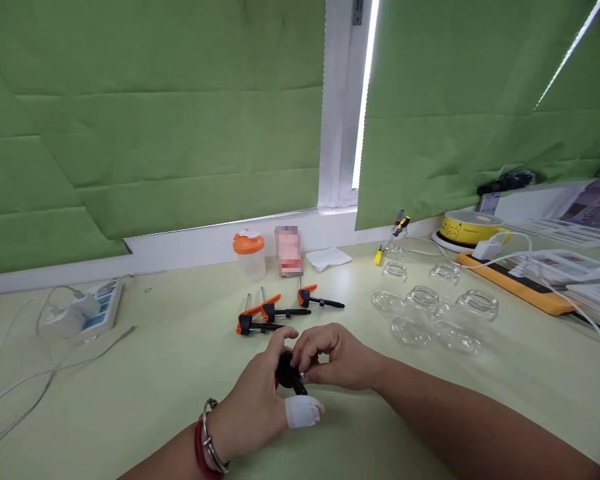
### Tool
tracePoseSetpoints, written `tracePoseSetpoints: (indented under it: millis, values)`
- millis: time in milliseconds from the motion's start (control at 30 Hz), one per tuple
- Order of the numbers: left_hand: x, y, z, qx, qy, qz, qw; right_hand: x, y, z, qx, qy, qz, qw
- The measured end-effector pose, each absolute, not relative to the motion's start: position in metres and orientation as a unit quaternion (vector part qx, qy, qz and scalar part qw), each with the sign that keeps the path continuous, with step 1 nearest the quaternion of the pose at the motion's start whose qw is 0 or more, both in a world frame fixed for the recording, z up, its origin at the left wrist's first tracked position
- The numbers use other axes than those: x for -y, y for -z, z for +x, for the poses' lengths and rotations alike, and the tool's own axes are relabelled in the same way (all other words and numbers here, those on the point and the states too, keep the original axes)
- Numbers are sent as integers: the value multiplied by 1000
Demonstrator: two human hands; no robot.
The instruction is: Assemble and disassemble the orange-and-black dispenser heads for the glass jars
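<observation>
My left hand (265, 393), with white tape around the thumb, curls around a black round part (286, 371) with a short black stem. A bit of orange or red shows at its edge. The fingers of my right hand (333, 357) pinch at the stem side of the same part, where a small shiny metal piece (301, 375) shows at the fingertips. Just beyond the hands lie three orange-and-black nozzle-like heads (253, 323) with thin pale tubes and black stems.
Several clear glass bottles (423, 300) stand to the right, with yellow-handled screwdrivers (393, 237) behind them. An orange-lidded cup (250, 257), a phone (289, 252) and a tissue (329, 258) are at the back. A power strip (103, 312) with cables sits left, an orange-black one (520, 283) right.
</observation>
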State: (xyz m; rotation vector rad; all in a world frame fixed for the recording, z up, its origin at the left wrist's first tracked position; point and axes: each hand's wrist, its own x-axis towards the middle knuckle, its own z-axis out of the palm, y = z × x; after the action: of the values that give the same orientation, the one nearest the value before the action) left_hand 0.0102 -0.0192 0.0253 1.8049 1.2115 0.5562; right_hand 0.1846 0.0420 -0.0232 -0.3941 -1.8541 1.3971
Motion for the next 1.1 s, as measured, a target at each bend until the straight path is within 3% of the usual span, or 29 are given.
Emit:
tracePoseSetpoints:
  millis: [1100]
  values:
    - [18, -24, 10, -482, -226, 718, 447, -44, 25, 186, 729, -556, -177, 359]
